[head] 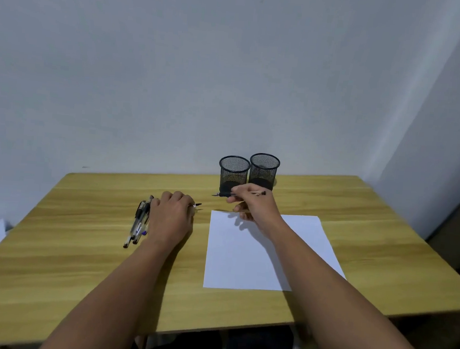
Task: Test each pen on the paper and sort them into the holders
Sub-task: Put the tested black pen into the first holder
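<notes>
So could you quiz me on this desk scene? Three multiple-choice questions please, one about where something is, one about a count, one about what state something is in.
1. Where do the mesh holders stand?
A. At the far edge of the table, by the wall
B. On the sheet of paper
C. At the near edge of the table

2. How many mesh holders are there?
A. One
B. Two
C. Four

3. What is the right hand doing?
A. Lying flat on the paper
B. Holding a pen above the table
C. Reaching into a holder

Answers:
1. A: both holders stand side by side at the back of the table, beyond the paper.
2. B: two black cups show, one beside the other.
3. B: its fingers pinch a pen near the top edge of the paper, while the left hand rests by the loose pens.
</notes>
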